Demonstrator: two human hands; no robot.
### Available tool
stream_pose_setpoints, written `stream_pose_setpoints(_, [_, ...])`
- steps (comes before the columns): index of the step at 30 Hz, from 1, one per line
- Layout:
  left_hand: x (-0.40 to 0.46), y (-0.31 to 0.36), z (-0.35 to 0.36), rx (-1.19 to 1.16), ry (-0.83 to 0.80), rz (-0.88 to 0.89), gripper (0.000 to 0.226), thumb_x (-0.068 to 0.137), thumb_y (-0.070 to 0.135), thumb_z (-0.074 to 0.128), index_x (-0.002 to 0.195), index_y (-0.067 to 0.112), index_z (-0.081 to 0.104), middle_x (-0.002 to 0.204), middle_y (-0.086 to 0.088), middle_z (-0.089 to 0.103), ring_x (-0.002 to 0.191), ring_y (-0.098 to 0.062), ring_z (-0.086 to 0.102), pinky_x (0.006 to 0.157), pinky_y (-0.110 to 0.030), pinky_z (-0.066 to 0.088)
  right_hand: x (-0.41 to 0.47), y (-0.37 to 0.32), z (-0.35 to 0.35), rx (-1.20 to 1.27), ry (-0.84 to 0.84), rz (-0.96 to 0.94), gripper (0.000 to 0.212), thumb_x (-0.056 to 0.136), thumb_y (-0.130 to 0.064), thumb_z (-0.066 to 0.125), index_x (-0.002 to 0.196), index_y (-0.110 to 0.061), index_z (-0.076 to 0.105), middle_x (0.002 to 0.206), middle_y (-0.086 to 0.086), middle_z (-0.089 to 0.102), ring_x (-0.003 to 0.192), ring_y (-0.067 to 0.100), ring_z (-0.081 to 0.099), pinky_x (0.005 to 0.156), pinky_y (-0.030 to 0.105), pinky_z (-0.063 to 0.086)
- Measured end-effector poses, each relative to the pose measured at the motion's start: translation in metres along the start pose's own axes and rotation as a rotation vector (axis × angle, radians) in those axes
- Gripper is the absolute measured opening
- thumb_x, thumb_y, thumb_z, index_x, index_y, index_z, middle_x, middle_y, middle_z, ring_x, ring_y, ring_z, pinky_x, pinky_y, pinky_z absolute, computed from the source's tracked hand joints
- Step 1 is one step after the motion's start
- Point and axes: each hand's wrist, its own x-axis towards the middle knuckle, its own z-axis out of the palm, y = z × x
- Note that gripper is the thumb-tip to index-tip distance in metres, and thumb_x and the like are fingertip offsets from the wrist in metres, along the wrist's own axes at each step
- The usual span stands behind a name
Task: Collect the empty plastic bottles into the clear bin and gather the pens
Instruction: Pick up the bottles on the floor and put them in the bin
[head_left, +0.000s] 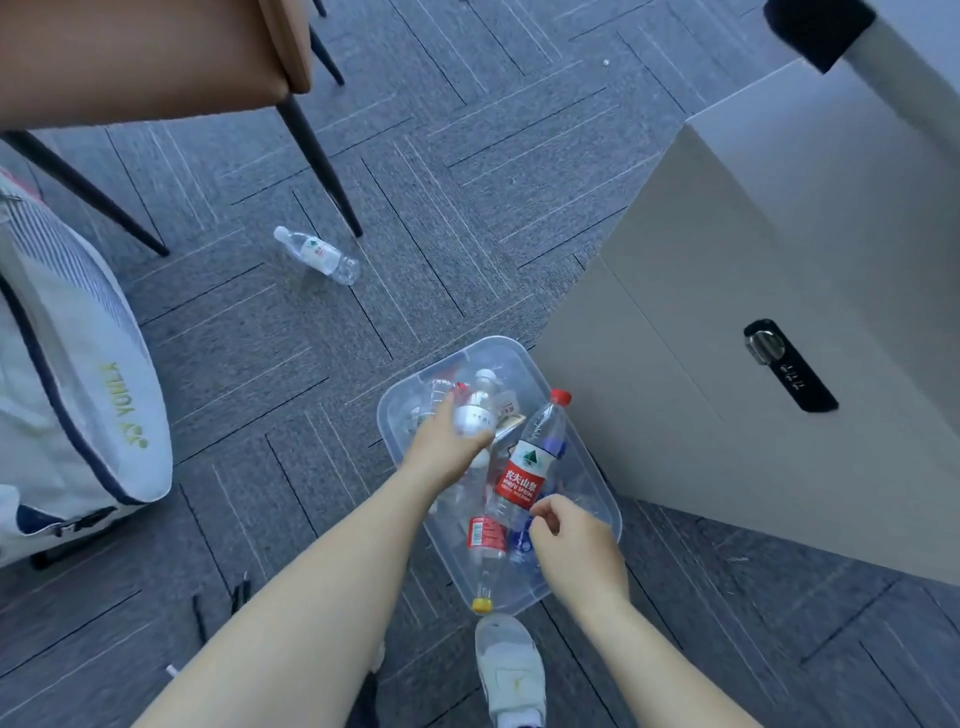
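Your left hand (451, 439) wraps a white-label bottle (475, 413) over the bin (605, 512), low enough to drop in. Your right hand (563, 535) pinches the red-label bottle (524, 467) at its base, tilted on the rim, likely to tip it in. One bottle (317, 254) lies apart on carpet; pens (236, 597) near left. Cabinet (727, 338) crowds bin's right.

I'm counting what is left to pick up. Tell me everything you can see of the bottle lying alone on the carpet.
The lone bottle is small, clear plastic, with a white cap and a white label bearing a green and red mark. It looks empty, though that is hard to tell. It lies on its side on the grey carpet, cap toward upper left, beside a dark chair leg without touching it, well away from the clear bin. Neither hand touches it.
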Motion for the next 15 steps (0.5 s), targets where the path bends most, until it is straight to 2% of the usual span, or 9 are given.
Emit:
stream_pose_setpoints(2, [0.004, -0.009, -0.002, 0.053, -0.041, -0.003, 0.061, 0.094, 0.035, 0.055, 0.147, 0.016, 0.033, 0.150, -0.009, 0.041, 0.130, -0.029, 0.046, 0.091, -0.031, 0.038, 0.004, -0.005, 0.004, 0.007, 0.020, 0.022, 0.016, 0.093, -0.026, 0.047, 0.096, -0.028, 0.062, 0.089, -0.011, 0.068, 0.079, 0.012, 0.062, 0.061, 0.028, 0.046])
stream_pose_setpoints(4, [-0.002, -0.026, -0.007, 0.122, -0.057, -0.009, 0.052, 0.094, 0.036, 0.052, 0.141, 0.015, 0.044, 0.145, -0.009, 0.047, 0.128, -0.028, 0.049, 0.090, -0.031, 0.039, 0.004, -0.016, 0.009, 0.001, 0.036, 0.048, 0.016, 0.092, -0.026, 0.046, 0.094, -0.029, 0.062, 0.088, -0.008, 0.069, 0.079, 0.015, 0.062, 0.064, 0.031, 0.049])
stream_pose_setpoints(6, [-0.014, -0.044, -0.017, 0.168, -0.093, -0.022, 0.052, 0.093, 0.039, 0.052, 0.139, 0.017, 0.046, 0.142, -0.008, 0.049, 0.124, -0.026, 0.052, 0.092, -0.031, 0.041, 0.002, -0.032, 0.012, -0.005, 0.039, 0.068, 0.015, 0.091, -0.027, 0.046, 0.091, -0.031, 0.060, 0.089, -0.006, 0.069, 0.081, 0.018, 0.062, 0.070, 0.035, 0.052])
stream_pose_setpoints(9, [-0.034, -0.059, -0.045, 0.245, -0.129, -0.031, 0.047, 0.093, 0.038, 0.050, 0.137, 0.020, 0.048, 0.135, -0.007, 0.051, 0.115, -0.022, 0.056, 0.089, -0.032, 0.045, -0.003, -0.075, 0.011, -0.015, 0.017, 0.044, 0.017, 0.092, -0.028, 0.045, 0.096, -0.031, 0.061, 0.094, -0.006, 0.069, 0.085, 0.019, 0.060, 0.069, 0.033, 0.048])
stream_pose_setpoints(11, [-0.042, -0.062, -0.072, 0.292, -0.099, -0.002, 0.043, 0.094, 0.036, 0.048, 0.135, 0.023, 0.049, 0.134, -0.004, 0.051, 0.115, -0.020, 0.055, 0.086, -0.032, 0.045, -0.003, -0.109, 0.010, -0.043, 0.005, -0.007, 0.023, 0.092, -0.027, 0.044, 0.104, -0.027, 0.063, 0.102, -0.007, 0.069, 0.092, 0.020, 0.060, 0.072, 0.033, 0.047])
stream_pose_setpoints(15, [-0.039, -0.057, -0.141, 0.376, 0.049, 0.045, 0.039, 0.096, 0.035, 0.045, 0.133, 0.025, 0.049, 0.133, -0.001, 0.051, 0.119, -0.022, 0.050, 0.092, -0.037, 0.046, 0.011, -0.183, 0.018, -0.171, -0.027, -0.148, 0.022, 0.093, -0.027, 0.043, 0.101, -0.022, 0.062, 0.103, -0.001, 0.070, 0.094, 0.026, 0.061, 0.074, 0.034, 0.048])
